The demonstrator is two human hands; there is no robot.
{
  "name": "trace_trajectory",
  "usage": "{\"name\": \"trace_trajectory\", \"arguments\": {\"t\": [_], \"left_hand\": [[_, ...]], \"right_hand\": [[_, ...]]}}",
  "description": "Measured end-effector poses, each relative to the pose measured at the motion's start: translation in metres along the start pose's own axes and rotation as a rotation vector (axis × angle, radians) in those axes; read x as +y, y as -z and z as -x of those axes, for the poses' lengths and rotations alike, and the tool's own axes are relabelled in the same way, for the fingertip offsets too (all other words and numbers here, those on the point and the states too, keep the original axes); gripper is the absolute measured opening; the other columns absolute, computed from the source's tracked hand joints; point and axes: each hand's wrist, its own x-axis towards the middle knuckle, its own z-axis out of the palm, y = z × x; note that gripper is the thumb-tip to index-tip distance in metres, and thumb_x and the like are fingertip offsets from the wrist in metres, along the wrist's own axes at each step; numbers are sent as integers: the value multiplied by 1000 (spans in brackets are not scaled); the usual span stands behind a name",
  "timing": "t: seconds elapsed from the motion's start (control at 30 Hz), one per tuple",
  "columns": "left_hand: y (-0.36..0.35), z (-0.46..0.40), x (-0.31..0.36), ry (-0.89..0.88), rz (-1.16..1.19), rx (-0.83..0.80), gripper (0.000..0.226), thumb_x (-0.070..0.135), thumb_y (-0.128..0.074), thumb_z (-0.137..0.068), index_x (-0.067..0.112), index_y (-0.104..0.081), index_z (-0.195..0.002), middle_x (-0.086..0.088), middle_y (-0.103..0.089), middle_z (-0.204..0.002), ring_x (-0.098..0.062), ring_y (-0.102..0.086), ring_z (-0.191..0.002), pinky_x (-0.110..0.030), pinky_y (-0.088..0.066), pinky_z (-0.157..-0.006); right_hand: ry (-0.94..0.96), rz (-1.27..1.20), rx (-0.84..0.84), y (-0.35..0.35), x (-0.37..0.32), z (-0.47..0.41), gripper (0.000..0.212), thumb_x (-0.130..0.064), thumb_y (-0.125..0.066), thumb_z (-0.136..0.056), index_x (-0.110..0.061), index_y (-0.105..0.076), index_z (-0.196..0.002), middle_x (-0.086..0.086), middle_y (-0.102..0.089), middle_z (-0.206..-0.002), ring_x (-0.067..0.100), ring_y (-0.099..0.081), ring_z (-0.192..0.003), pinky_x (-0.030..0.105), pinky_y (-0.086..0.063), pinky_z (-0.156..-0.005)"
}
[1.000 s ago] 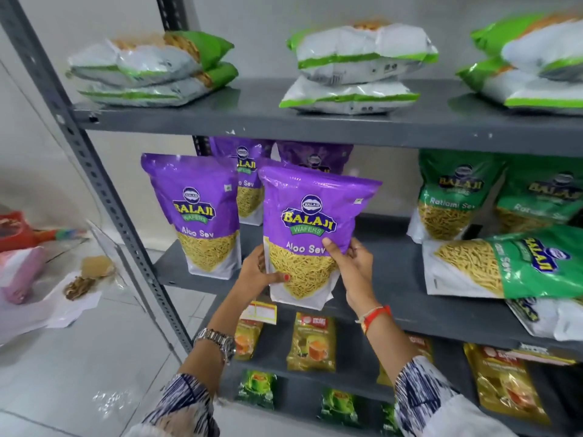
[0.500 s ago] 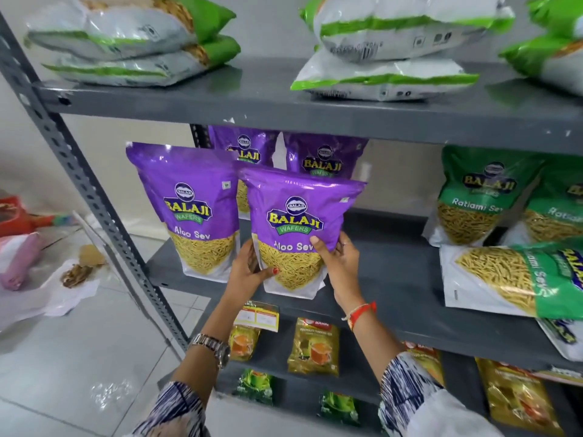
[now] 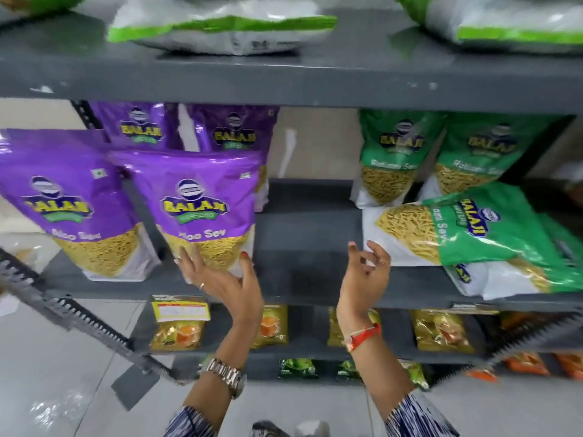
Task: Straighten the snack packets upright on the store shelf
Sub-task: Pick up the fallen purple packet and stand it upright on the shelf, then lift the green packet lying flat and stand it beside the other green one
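Observation:
A purple Aloo Sev packet (image 3: 202,209) stands upright on the middle shelf (image 3: 303,279), beside another upright purple packet (image 3: 66,203). My left hand (image 3: 220,279) is open, its fingertips resting against the standing packet's lower front. My right hand (image 3: 367,272) is open in front of bare shelf, fingers spread, close to the white end of a green Ratlami Sev packet (image 3: 467,228) that lies on its side on top of another fallen green packet (image 3: 511,279). Two green packets (image 3: 394,156) stand upright behind them.
Two more purple packets (image 3: 233,130) stand at the back. The upper shelf (image 3: 284,80) overhangs with flat white-and-green bags (image 3: 220,29). Small yellow packets (image 3: 179,326) line the lower shelf. A slotted metal upright (image 3: 79,320) slants at the left.
Both hands have let go of the purple packet, which now stands on the shelf. My right hand moved right toward the fallen green packet. The camera came closer and turned right.

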Motion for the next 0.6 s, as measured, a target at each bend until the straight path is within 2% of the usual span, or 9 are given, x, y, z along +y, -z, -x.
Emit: {"name": "trace_trajectory", "arguments": {"t": [0.1,0.17,0.23,0.3,0.33,0.4,0.43,0.5,0.6], "left_hand": [[-44,35,32,-259,50,-104,66,15,-62,-79,2,-29,-135,-10,-18,-146,-31,-17,-141,-39,-15,-118],[-80,52,55,-329,129,-280,58,15,-58,-82,11,-34,-134,-2,-29,-142,-21,-28,-137,-35,-24,-115],[-117,62,81,-195,219,-565,48,21,-52,-85,20,-38,-131,6,-41,-133,-8,-39,-127,-28,-34,-107],[-157,69,107,-76,211,-834,39,26,-51,-87,14,-46,-124,0,-53,-120,-10,-50,-111,-25,-41,-93],[-175,71,117,-40,183,-942,36,24,-52,-88,9,-51,-121,-6,-57,-116,-12,-54,-103,-24,-41,-86],[-207,68,129,41,101,-1136,34,23,-51,-91,7,-55,-121,-11,-60,-120,-16,-55,-105,-23,-39,-86],[-221,68,134,89,35,-1228,38,25,-48,-92,7,-53,-125,-12,-56,-129,-20,-53,-114,-26,-38,-94],[-244,68,142,174,-40,-1340,44,29,-44,-94,9,-44,-133,-13,-46,-142,-25,-45,-128,-28,-33,-105],[-268,72,151,254,-193,-1408,45,31,-45,-93,5,-46,-130,-14,-49,-138,-28,-50,-121,-28,-37,-99]], "right_hand": [[-96,63,182,35,-1,-35,36,-19,-77,-74,-15,-51,-99,13,-51,-97,39,-58,-91,46,-49,-81],[-192,25,242,55,-5,-61,38,-17,-78,-73,-23,-43,-86,23,-54,-113,39,-57,-104,44,-47,-89],[-238,1,265,69,-13,-85,37,-17,-77,-73,-18,-48,-95,22,-56,-123,34,-57,-110,36,-45,-88],[-270,-90,234,78,-20,-107,44,-15,-73,-78,-9,-47,-113,14,-60,-115,28,-59,-108,27,-43,-83],[-272,-143,213,81,-23,-115,41,-13,-69,-81,-9,-45,-115,9,-59,-111,25,-58,-105,23,-43,-81],[-270,-212,169,82,-27,-119,36,-7,-62,-87,-3,-46,-118,6,-56,-109,20,-55,-101,13,-45,-72],[-267,-237,155,85,-27,-120,34,-5,-60,-88,1,-46,-118,7,-57,-107,20,-54,-101,14,-46,-73],[-286,-237,144,92,-24,-119,22,-8,-59,-89,-3,-48,-107,5,-58,-99,20,-53,-99,30,-45,-82],[-368,-194,105,104,-22,-122,10,-16,-59,-90,-18,-50,-86,1,-60,-92,23,-55,-96,47,-46,-93]]}}
